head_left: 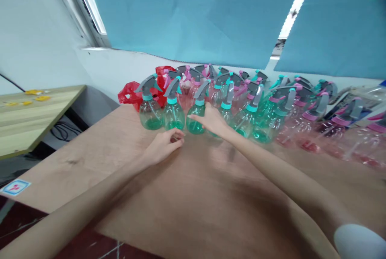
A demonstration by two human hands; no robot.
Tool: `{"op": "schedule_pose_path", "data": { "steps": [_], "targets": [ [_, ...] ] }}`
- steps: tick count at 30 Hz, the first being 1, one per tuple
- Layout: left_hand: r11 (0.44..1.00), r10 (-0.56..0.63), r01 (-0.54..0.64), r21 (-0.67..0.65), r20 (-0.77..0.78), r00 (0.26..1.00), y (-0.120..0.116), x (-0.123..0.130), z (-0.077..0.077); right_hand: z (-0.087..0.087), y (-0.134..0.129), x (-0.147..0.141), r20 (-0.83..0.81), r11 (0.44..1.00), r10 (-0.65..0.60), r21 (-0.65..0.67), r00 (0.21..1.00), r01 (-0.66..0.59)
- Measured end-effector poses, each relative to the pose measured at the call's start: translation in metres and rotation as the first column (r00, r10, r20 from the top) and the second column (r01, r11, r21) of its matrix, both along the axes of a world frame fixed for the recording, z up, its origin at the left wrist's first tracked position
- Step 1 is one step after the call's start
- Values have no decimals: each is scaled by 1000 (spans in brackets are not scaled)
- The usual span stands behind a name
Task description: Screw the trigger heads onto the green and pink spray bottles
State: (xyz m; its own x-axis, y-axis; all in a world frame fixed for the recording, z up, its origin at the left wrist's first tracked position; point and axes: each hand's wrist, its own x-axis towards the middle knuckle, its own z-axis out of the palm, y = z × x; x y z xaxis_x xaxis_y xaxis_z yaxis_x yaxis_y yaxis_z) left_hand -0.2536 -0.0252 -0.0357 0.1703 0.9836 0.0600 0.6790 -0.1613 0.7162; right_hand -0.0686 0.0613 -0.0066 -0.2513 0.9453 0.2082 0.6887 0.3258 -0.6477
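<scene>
Green-tinted spray bottles with turquoise collars and grey trigger heads stand upright in the front row on a wooden table [187, 186]. My right hand [212, 119] is closed around the body of one green spray bottle [194, 112], its thumb across the front and its fingers partly hidden behind. My left hand [165, 144] rests low over the table with loosely curled fingers, thumb apart, and nothing in it. Just behind it is another green spray bottle [174, 112]. A further green spray bottle [150, 114] stands at the row's left end.
Several pink spray bottles [310, 128] stand at the right, and more bottles crowd behind against the wall. Red plastic bags [130, 93] lie at the back left. A second table [36, 118] with yellow items is at the far left. A blue covering [193, 13] hangs behind.
</scene>
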Motion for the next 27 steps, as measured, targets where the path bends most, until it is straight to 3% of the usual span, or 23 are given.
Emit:
{"op": "schedule_pose_path", "data": {
  "steps": [7,13,16,20,24,27],
  "targets": [
    [1000,8,-10,19,109,994,-7,12,10,-2,-9,11,61,996,71,45,996,-73],
    [952,169,-212,219,199,965,-12,29,27,-9,-55,43,106,941,284,161,953,-299],
    [971,111,-141,192,156,981,-21,57,36,-11,-83,66,128,930,317,155,940,-334],
    [970,-68,39,239,111,992,-32,107,45,-17,-112,97,184,917,308,204,933,-343],
    [950,-195,145,277,163,967,-34,154,49,-28,-124,129,236,877,327,287,915,-386],
    [942,-275,216,257,222,936,-34,183,50,-33,-127,152,251,883,251,335,935,-328]
  ]
}}
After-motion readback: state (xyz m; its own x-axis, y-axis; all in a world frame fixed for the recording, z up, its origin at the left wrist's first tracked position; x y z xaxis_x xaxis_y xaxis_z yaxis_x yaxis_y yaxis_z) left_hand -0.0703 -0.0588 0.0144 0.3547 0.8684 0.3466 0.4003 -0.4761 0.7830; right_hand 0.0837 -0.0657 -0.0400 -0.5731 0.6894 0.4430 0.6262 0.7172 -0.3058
